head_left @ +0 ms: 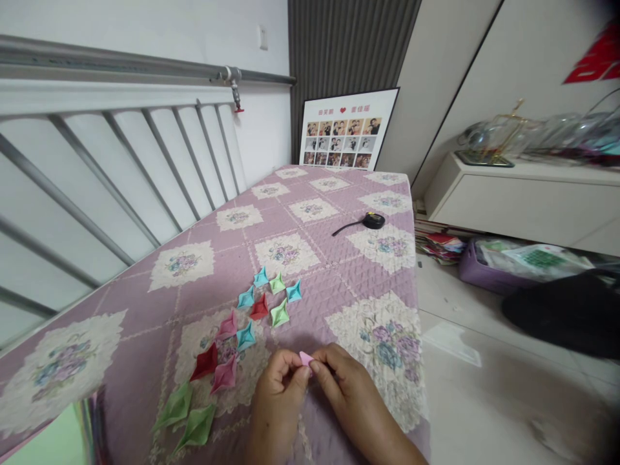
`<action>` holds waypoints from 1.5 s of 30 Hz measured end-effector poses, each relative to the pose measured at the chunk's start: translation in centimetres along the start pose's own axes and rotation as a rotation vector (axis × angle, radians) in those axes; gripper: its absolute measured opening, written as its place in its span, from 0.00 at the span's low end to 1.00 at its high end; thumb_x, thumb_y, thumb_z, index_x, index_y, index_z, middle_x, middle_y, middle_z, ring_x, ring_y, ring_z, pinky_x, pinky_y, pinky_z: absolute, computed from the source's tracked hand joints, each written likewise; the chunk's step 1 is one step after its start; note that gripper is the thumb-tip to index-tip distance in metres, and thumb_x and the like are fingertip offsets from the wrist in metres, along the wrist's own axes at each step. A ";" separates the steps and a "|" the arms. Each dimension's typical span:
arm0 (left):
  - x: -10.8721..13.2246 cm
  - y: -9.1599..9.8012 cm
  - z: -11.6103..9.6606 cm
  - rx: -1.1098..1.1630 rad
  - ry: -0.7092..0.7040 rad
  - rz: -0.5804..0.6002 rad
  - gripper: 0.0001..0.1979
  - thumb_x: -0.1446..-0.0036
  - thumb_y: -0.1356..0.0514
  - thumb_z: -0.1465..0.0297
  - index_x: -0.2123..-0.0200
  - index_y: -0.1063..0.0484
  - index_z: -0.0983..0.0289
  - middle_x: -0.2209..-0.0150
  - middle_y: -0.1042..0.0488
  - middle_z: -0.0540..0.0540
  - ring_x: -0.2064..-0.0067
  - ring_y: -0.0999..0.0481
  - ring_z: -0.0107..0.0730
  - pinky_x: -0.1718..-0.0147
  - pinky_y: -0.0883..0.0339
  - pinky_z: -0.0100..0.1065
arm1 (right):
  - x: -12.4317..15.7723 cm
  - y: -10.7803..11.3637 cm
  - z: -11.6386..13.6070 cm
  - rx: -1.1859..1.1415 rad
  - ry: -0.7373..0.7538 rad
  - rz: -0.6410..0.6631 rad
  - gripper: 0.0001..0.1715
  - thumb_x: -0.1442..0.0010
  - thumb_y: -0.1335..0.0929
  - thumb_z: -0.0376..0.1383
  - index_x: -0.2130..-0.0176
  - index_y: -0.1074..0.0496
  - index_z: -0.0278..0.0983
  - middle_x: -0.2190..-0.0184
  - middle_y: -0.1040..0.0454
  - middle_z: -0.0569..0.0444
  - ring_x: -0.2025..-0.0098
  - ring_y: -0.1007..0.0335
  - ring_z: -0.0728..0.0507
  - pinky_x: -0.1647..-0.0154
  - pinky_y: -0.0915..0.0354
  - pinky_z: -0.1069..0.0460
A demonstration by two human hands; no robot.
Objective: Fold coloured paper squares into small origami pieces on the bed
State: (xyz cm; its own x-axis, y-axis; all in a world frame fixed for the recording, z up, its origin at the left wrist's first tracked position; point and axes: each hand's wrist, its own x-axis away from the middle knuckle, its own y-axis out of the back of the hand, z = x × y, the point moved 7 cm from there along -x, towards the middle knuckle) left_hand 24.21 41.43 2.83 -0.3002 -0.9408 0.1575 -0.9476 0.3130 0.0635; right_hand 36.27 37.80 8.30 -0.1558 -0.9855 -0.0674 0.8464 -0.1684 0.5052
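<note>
A small folded piece of pink paper is pinched between the thumbs and forefingers of both my hands, low in the head view. My left hand grips its left side, and my right hand closes on its right side. Left of and beyond my hands, several folded paper pieces with pointed corners lie on the cloth. Among them are a blue one, a red one, a pink one and a green one.
Coloured paper sheets are stacked at the lower left. A black tape measure lies farther back on the floral quilted cover. A radiator runs along the left. A photo board leans at the far end; a white cabinet stands right.
</note>
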 end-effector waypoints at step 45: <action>0.3 0.4 -1.5 -0.176 -0.036 0.015 0.09 0.44 0.46 0.66 0.74 0.30 0.62 0.73 0.28 0.50 0.67 0.30 0.34 0.65 0.39 0.31 | 0.3 -0.4 0.2 0.147 0.088 0.137 0.13 0.35 0.40 0.36 0.70 0.34 0.38 0.70 0.30 0.54 0.64 0.33 0.45 0.63 0.40 0.52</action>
State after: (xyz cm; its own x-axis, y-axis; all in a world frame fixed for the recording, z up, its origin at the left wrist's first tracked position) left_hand 23.92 41.46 4.41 -0.3210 -0.9388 0.1247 -0.9102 0.3422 0.2332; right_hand 35.75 37.57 8.25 0.0058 -0.9981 -0.0615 0.7724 -0.0346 0.6342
